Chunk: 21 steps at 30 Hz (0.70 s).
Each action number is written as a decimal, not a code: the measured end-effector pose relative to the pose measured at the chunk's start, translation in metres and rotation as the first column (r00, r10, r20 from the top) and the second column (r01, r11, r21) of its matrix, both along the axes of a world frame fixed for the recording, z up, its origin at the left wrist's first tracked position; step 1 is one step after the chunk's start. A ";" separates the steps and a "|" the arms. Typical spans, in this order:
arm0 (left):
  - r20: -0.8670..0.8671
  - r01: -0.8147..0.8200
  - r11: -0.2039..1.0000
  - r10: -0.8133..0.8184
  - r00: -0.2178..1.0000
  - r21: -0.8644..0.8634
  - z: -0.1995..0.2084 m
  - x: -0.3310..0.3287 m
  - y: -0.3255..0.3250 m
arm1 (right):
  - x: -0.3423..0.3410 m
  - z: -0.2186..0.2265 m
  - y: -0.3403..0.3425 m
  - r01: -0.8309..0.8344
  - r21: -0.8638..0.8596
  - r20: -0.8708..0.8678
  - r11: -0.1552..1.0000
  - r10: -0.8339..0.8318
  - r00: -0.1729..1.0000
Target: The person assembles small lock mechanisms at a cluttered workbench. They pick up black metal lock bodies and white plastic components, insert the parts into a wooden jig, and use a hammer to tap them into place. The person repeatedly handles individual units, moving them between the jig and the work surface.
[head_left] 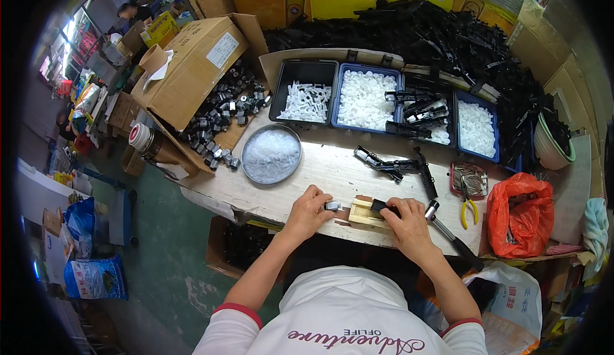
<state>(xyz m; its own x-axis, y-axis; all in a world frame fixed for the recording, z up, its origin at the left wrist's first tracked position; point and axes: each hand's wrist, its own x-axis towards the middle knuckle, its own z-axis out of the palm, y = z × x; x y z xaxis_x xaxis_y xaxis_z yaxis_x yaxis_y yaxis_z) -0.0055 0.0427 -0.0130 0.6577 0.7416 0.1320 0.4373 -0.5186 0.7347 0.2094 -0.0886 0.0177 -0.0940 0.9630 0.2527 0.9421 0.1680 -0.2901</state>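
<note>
My left hand (pixel 307 214) pinches a small silver-and-black block (pixel 332 206) just above the table's front edge. To its right lies a pale wooden jig (pixel 367 217). My right hand (pixel 409 227) rests at the jig's right end, its fingers closed on a black plastic part (pixel 386 210) that sits against the jig. The far end of that part is partly covered by my fingers. Beside my right hand lies a hammer (pixel 449 232) with a metal head and black handle. Several black assembled parts (pixel 390 165) lie loose beyond the jig.
A round metal tray (pixel 271 156) holds small clear pieces. Behind stand bins (pixel 334 125) of white parts, backed by a heap of black parts (pixel 441 35). Silver-and-black blocks (pixel 224 109) spill from a carton (pixel 192 67). At right are yellow-handled pliers (pixel 470 213) and a red bag (pixel 521 217).
</note>
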 end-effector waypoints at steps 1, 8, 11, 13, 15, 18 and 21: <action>0.001 0.010 0.999 -0.010 1.000 0.042 -0.003 0.001 0.000 | -0.001 0.001 0.003 -0.022 0.002 -0.007 1.000 0.022 1.000; 0.107 -0.012 0.991 0.026 0.994 -0.130 0.001 -0.001 0.005 | -0.016 -0.010 0.001 -0.069 0.005 0.077 0.998 0.069 0.995; 0.192 0.016 0.955 0.043 0.980 -0.297 0.016 0.004 0.004 | -0.022 -0.019 -0.001 -0.056 -0.013 0.119 0.998 0.057 0.991; 0.245 0.065 0.962 0.003 0.969 -0.267 0.021 0.011 -0.003 | -0.031 -0.022 0.000 -0.048 -0.007 0.112 0.999 0.049 0.993; 0.239 0.089 0.969 -0.033 0.971 -0.230 0.023 0.020 -0.007 | -0.034 -0.024 0.002 -0.048 -0.019 0.122 0.999 0.050 0.991; 0.236 0.104 0.970 -0.050 0.970 -0.221 0.026 0.024 -0.004 | -0.035 -0.024 0.003 -0.050 -0.023 0.060 0.998 0.051 0.997; 0.205 0.132 0.967 -0.086 0.975 -0.220 0.025 0.026 -0.004 | -0.029 -0.018 0.005 -0.017 0.000 -0.242 1.000 0.017 0.970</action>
